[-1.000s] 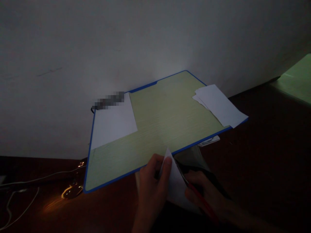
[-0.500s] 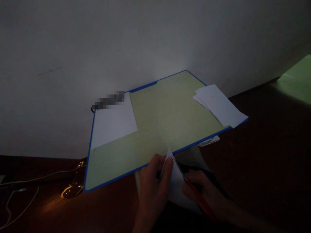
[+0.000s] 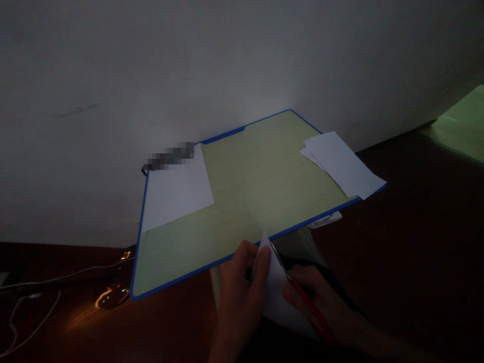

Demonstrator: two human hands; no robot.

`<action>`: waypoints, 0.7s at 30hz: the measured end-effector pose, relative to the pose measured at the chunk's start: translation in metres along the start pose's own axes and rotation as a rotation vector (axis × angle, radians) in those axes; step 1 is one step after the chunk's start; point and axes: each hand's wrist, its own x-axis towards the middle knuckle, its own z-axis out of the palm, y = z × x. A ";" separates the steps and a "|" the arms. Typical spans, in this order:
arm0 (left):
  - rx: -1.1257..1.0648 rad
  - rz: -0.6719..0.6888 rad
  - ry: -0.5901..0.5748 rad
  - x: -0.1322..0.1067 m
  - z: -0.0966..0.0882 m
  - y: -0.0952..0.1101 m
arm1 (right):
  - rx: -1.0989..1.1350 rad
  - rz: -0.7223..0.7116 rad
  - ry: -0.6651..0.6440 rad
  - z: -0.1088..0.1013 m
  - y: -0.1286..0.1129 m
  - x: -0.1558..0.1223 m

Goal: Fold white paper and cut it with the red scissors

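Between the thumb and fingers of my left hand (image 3: 244,287) is a white sheet of paper (image 3: 278,292), its pointed corner upward near the front edge of a small table (image 3: 249,186). My right hand (image 3: 315,292) is wrapped round red-handled scissors (image 3: 312,310). Their dark blades lie along the paper's right edge, close to my left thumb. How far the blades are parted is hard to make out in the dim light. The lower part of the paper rests over my dark-clothed lap.
The pale, blue-rimmed tabletop carries a white sheet (image 3: 177,194) at left and a stack of paper pieces (image 3: 342,164) overhanging its right edge. A blurred-out object (image 3: 172,156) sits at the back left. Behind is a wall (image 3: 227,60); white cables (image 3: 68,277) lie left.
The scissors and my right hand have shifted very slightly, with the blades a little clearer along the paper's edge. My left hand has moved slightly right. The tabletop items are unchanged.
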 end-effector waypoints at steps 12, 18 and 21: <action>-0.005 -0.026 0.040 0.001 0.001 -0.005 | 0.040 0.059 0.091 0.002 0.005 -0.004; 0.017 -0.013 0.033 0.001 0.000 -0.005 | 0.040 0.046 0.049 0.001 0.005 -0.004; 0.029 -0.014 0.040 0.001 0.000 -0.004 | 0.020 0.050 0.055 0.001 0.004 -0.003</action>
